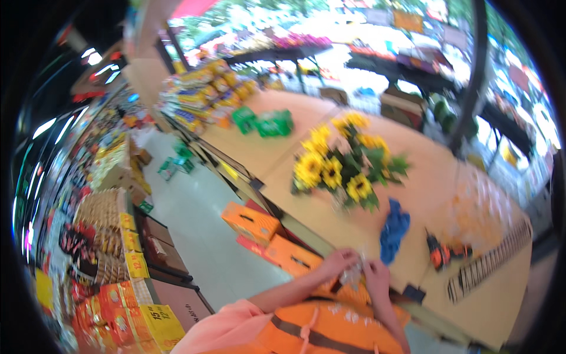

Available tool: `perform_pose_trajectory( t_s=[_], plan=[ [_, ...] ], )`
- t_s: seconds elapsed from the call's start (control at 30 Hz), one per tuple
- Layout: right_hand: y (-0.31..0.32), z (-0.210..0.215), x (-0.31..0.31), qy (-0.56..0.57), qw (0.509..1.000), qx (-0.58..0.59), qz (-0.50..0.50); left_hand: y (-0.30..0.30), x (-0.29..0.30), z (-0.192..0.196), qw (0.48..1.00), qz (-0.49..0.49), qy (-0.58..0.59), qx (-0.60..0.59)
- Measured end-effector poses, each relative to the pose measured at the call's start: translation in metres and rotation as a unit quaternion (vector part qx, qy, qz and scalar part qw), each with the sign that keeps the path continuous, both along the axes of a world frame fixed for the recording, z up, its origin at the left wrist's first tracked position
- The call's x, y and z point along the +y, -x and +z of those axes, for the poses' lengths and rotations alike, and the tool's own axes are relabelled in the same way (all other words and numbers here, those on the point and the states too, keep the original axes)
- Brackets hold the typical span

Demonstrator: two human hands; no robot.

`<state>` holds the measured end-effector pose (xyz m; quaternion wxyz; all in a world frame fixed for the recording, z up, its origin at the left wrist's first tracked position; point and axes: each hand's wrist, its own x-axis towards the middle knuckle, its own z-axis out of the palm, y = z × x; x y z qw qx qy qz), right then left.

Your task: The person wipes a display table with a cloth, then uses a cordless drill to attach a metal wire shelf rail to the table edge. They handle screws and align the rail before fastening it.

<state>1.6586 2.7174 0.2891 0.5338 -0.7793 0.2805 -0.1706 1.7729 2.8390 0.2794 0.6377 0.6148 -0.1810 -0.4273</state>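
Holding clear plastic between them, left hand and right hand sit close, a blue bundle lying lengthwise ahead, nearer the right.

Logged clear item between left hand and right hand, too blurred to identify; logged orange garment, cut off below.

single head-worn view, wide fisheye, edges bent. looks from above, down and ahead. left hand and right hand near, low, right of centre; table just beyond, stalls far off at top.
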Motion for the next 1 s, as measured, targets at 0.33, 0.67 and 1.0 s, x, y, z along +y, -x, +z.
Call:
perform_pose_trajectory(
  t_s=[0.33, 0.67, 1.0],
  plan=[
    [0.007, 0.0, -0.014, -0.21, 0.97, -0.117, 0.024, -0.009, 0.009, 0.023, 0.986, 0.034, 0.065, 0.153],
    [0.005, 0.016, 0.008, -0.271, 0.958, -0.089, 0.042, 0.001, 0.01, 0.029, 0.988, -0.011, 0.076, 0.133],
    [0.005, 0.004, 0.015, -0.21, 0.975, -0.075, 0.007, -0.003, 0.023, 0.022, 0.998, -0.048, 0.03, 0.021]
  ],
)
